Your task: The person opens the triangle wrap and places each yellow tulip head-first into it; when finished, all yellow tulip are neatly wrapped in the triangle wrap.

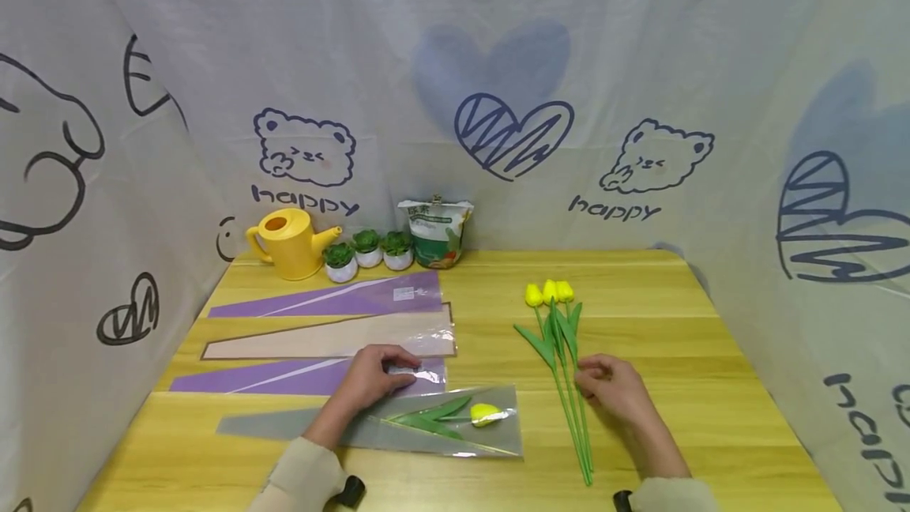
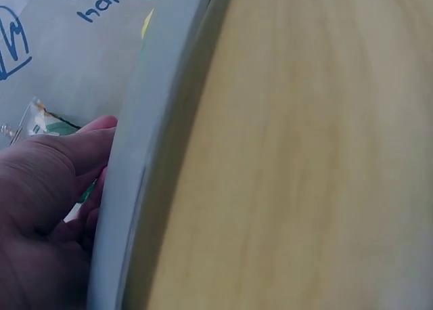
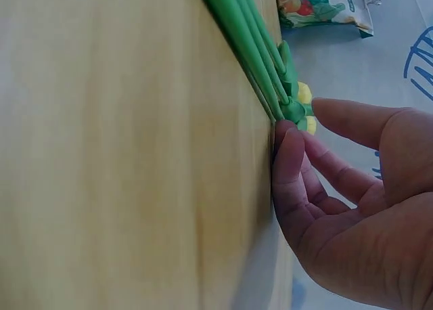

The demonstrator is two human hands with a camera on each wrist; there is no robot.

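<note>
1. Directions are taken from the middle of the surface [image 1: 490,480], with 12 o'clock at its far edge.
2. At 9 o'clock, the left hand [image 1: 371,375] is held over the lower purple sleeve [image 1: 284,378]; its fingers are loosely bent, a gap is left between thumb and forefinger, and nothing is seen gripped.
3. At 3 o'clock, 3 yellow tulips [image 1: 558,334] are laid together, blooms pointed toward 12. The right hand [image 1: 614,387] is placed just beside their stems, thumb and forefinger parted, with nothing gripped.
4. At 8 o'clock, 1 tulip [image 1: 485,415] is enclosed in a grey sleeve [image 1: 398,442].
5. Toward 10 o'clock, a beige sleeve [image 1: 334,336] and an upper purple sleeve [image 1: 362,297] are spread.
6. Farther out at 10, a yellow watering can [image 1: 295,251] is set beside 3 potted succulents [image 1: 367,250].
7. Near 12, a bag [image 1: 435,235] is stood upright.
</note>
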